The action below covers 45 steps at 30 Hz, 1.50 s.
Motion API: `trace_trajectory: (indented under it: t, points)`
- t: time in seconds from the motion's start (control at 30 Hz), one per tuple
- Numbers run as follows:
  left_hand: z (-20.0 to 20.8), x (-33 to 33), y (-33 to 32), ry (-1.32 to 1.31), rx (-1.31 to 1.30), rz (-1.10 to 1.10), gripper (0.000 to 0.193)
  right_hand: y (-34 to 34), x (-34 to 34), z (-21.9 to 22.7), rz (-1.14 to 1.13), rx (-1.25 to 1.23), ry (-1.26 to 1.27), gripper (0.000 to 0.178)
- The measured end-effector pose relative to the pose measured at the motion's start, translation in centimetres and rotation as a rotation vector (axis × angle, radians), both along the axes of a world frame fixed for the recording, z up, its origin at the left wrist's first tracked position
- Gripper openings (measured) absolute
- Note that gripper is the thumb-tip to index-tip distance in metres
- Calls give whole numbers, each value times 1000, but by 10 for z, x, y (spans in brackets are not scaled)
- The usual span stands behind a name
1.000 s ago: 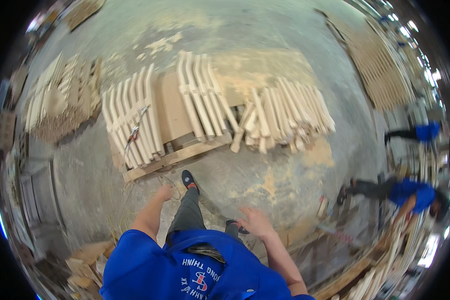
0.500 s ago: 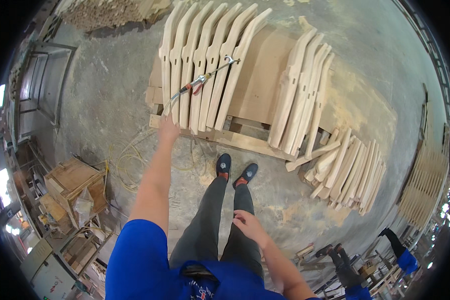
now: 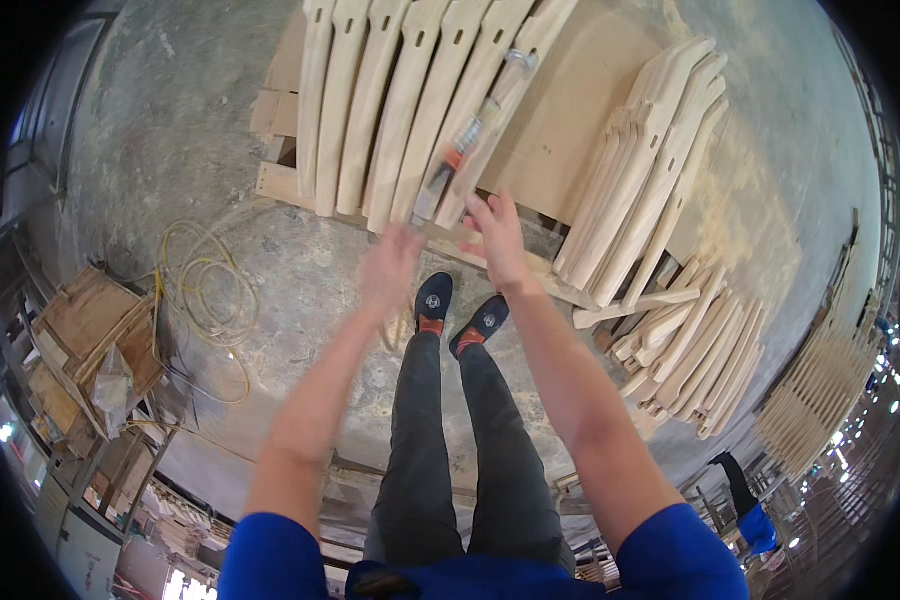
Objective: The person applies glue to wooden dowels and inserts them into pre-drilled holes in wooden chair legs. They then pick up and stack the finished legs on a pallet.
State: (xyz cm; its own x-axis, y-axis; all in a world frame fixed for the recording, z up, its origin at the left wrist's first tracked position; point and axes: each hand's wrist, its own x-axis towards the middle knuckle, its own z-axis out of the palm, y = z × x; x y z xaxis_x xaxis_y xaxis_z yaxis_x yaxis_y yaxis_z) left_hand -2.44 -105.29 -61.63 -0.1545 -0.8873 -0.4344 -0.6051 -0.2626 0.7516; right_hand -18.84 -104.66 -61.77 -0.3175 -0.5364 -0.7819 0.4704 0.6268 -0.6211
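Note:
A row of pale wooden chair-leg-like pieces [image 3: 400,120] with slots lies side by side on a pallet [image 3: 280,182] ahead of me. Over the rightmost piece of this row slants a slim silver air tool [image 3: 458,155] with an orange-red part and a hooked metal end, smeared by motion. My left hand [image 3: 390,262] is at the tool's near end, closed round its hose; blur hides the single fingers. My right hand [image 3: 498,238] is open, fingers apart, beside the near end of that rightmost piece, and holds nothing.
Another stack of curved wooden pieces [image 3: 640,170] lies right on the same brown board [image 3: 550,130]. Shorter pieces [image 3: 700,350] are heaped on the floor beyond. A yellow hose [image 3: 205,290] coils at left near a wooden box [image 3: 90,330]. Another person [image 3: 755,520] is far right.
My left hand has moved right, and the air tool has swung from across the row to its rightmost piece. My right hand has risen from my thigh to the pallet's near edge.

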Motion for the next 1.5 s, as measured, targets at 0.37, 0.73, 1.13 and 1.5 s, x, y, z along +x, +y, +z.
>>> trace_trajectory:
  t: [0.37,0.73,1.13,1.5]
  points:
    - [83,-27,150,128,-59,-257,35,62,-15,45,-354,-50,-535,37]
    - [132,77,319,-439,521,-428,56,1,-147,-19,10,305,385,30]
    - [111,73,305,-529,454,-382,44,4,-144,-18,387,463,1032,36]
    - [109,76,288,-533,418,-415,39,-10,-146,24,205,415,887,29]
